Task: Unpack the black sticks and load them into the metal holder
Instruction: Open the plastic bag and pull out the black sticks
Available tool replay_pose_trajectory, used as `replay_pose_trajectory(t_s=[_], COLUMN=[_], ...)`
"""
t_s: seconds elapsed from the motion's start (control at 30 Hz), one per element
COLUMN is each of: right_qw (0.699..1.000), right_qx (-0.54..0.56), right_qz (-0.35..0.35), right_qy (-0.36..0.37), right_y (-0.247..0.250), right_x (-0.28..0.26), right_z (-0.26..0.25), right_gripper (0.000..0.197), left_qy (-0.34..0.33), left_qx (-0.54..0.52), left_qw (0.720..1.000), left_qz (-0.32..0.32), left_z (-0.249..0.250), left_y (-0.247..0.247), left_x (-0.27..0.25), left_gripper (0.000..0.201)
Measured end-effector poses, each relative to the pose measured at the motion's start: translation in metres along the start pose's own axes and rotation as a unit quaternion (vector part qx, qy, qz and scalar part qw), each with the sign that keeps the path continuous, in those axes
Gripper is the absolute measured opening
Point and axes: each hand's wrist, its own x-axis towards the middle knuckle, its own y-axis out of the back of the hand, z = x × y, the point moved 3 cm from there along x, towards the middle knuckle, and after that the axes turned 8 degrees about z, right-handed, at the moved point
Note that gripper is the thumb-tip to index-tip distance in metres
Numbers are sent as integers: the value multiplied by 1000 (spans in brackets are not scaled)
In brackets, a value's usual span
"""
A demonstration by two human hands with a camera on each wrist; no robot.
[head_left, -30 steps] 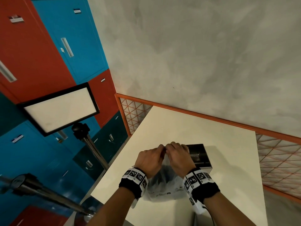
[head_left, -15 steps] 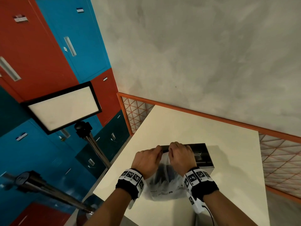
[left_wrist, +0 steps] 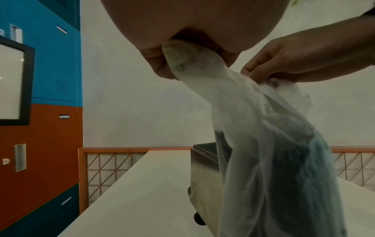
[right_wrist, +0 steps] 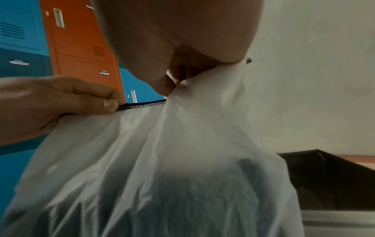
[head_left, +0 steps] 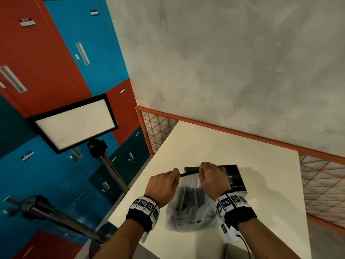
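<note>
Head view, both hands pinching bag (head_left: 188, 208) top, black sticks (head_left: 183, 197) inside below hands.

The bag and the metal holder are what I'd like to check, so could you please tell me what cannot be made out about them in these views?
- Black sticks: only a dark blur through the frosted plastic bag in all views; count unreadable.
- Metal holder: the right hand and bag partly cover it in the head view; its inside stays dark.
- Bag print: too small to read.
- Left hand grip: fingertips hidden in the head view.
</note>
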Motion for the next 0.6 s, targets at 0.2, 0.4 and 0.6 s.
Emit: replay_pose_trajectory(t_s=[0.2,0.4,0.6], right_qw=[996,988,989], right_qx=[27,56,55], right_qz=[-20,-61,-59], right_qy=[77,130,124], right_y=[-5,-10,-8], right_x=[6,3,5], right_z=[-22,-42,-42], right_gripper=[29,18,18], left_qy=[-22,-49,-34], left_qx=[-31,-80,-65], left_qw=[998,991,992], left_qz=[53,97,104], left_z=[0,-9,-21], left_y=[-3,-5,1], left_x=[1,-1,-9], left_gripper=[22,18,18])
